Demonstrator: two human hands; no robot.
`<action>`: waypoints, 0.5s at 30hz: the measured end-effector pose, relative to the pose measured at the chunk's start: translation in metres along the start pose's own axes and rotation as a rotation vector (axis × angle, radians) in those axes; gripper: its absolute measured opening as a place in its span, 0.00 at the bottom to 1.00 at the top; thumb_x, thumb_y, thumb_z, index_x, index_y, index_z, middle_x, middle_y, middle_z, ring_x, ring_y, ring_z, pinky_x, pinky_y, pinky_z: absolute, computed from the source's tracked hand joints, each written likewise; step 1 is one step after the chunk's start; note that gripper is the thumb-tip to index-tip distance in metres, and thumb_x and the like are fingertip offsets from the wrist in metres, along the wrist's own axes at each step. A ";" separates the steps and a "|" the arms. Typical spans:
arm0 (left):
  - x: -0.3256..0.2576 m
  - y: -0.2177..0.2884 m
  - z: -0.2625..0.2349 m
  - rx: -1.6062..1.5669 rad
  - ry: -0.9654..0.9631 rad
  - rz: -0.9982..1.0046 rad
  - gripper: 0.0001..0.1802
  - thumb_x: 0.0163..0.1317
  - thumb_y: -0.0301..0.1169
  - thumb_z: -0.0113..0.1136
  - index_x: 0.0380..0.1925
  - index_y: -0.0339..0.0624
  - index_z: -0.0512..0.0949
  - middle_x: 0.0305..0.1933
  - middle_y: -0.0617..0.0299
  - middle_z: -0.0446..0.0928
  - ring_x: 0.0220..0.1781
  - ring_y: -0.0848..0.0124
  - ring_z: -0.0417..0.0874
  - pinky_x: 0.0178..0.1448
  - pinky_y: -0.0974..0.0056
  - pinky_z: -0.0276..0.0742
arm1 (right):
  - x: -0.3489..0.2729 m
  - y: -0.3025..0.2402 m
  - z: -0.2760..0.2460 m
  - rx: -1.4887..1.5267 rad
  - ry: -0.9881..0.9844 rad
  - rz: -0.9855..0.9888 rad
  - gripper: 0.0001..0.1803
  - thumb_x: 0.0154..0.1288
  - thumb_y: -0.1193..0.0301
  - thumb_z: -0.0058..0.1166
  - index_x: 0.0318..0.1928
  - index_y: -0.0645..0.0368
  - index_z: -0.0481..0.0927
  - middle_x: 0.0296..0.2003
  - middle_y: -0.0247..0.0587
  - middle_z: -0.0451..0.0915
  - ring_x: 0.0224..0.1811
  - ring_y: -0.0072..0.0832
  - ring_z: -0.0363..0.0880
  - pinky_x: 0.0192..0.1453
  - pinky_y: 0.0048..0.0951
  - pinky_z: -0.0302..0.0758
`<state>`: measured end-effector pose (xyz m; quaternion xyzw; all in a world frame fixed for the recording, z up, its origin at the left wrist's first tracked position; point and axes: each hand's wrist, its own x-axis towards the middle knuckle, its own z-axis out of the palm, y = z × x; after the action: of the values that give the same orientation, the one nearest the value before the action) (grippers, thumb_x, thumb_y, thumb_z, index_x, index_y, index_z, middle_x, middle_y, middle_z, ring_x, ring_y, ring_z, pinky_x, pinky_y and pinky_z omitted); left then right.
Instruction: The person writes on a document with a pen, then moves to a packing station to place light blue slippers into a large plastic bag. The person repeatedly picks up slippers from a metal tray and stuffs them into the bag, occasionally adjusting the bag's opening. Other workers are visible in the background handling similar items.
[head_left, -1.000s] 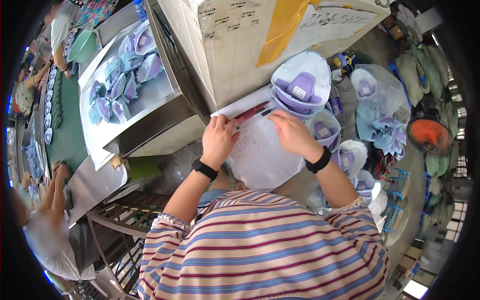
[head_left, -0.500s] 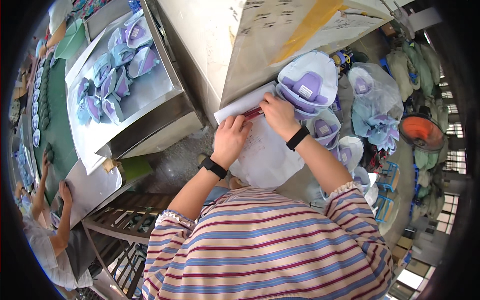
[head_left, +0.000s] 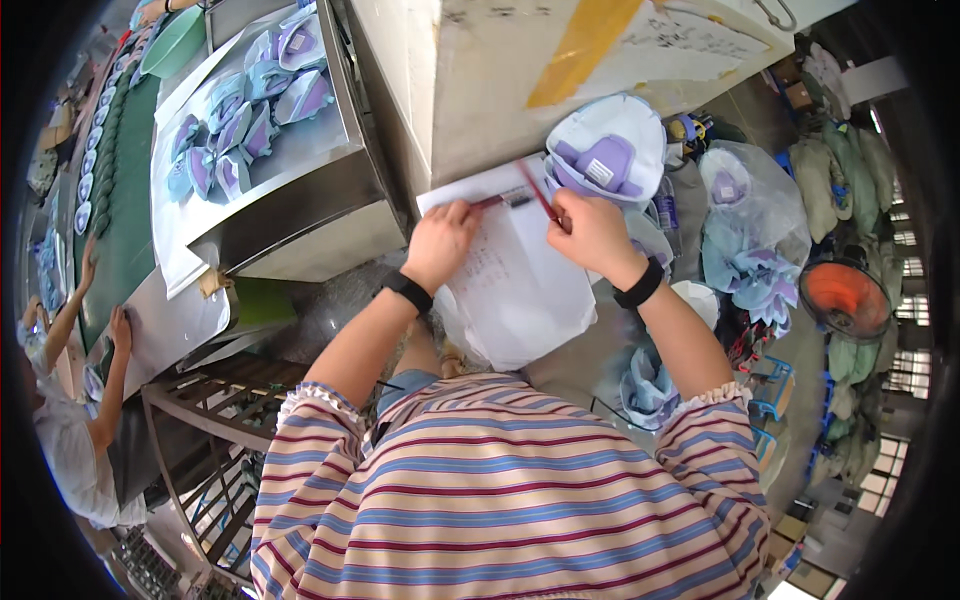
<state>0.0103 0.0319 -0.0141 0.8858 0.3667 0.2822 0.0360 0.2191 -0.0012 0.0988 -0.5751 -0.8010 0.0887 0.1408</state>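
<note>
The red pen-like stick [head_left: 541,194] slants across the upper part of the white papers [head_left: 525,300], its long axis running from the right hand [head_left: 590,237] up and to the left, so that the far end points toward the large pale carton [head_left: 490,100]. A second piece, a short dark red bar [head_left: 487,203], lies at a flatter angle, rising gently to the right from the fingertips of the left hand [head_left: 440,243] toward a small dark clip-like part [head_left: 515,198]. The stick's lower end is in the right hand, whose fingers are curled around it; the rest juts out beyond them, just left of the stacked pale blue and violet cups [head_left: 605,160]. The left hand rests low over the papers' left edge, fingers bent, with the bar just at their tips; whether they pinch it or merely touch it cannot be told. The stick looks straight, thin and deep red, somewhat blurred along its length, while the bar is darker, and the clip-like part is blackish with a greyish patch. Both wrists wear black bands [head_left: 642,284].
</note>
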 end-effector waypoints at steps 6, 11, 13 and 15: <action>0.003 0.006 -0.001 0.017 -0.015 -0.157 0.08 0.50 0.27 0.51 0.33 0.45 0.75 0.34 0.60 0.70 0.28 0.63 0.78 0.31 0.61 0.75 | -0.050 0.046 0.034 1.509 -0.237 0.526 0.04 0.57 0.72 0.48 0.28 0.55 0.67 0.23 0.34 0.75 0.28 0.30 0.78 0.30 0.31 0.74; -0.002 0.026 0.000 0.070 -0.042 -0.253 0.09 0.50 0.26 0.52 0.33 0.46 0.76 0.37 0.59 0.68 0.30 0.64 0.78 0.30 0.61 0.75 | -0.049 0.043 0.050 1.745 -0.333 0.539 0.04 0.57 0.72 0.47 0.28 0.54 0.68 0.28 0.36 0.75 0.39 0.34 0.78 0.44 0.33 0.73; -0.010 0.038 -0.007 0.032 -0.026 -0.297 0.10 0.49 0.25 0.53 0.34 0.45 0.76 0.37 0.59 0.68 0.33 0.64 0.77 0.32 0.61 0.75 | -0.048 0.044 0.053 1.715 -0.352 0.511 0.03 0.57 0.72 0.47 0.28 0.55 0.68 0.30 0.38 0.76 0.40 0.34 0.78 0.46 0.34 0.73; -0.019 0.048 -0.018 -0.044 0.017 -0.315 0.11 0.47 0.24 0.54 0.34 0.45 0.77 0.37 0.59 0.68 0.36 0.64 0.75 0.35 0.61 0.74 | -0.047 0.047 0.054 1.661 -0.354 0.534 0.02 0.58 0.72 0.47 0.31 0.56 0.70 0.31 0.38 0.76 0.41 0.33 0.77 0.47 0.34 0.73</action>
<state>0.0205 -0.0181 0.0053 0.8140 0.4949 0.2884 0.0962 0.2575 -0.0292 0.0273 -0.4328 -0.3276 0.7583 0.3609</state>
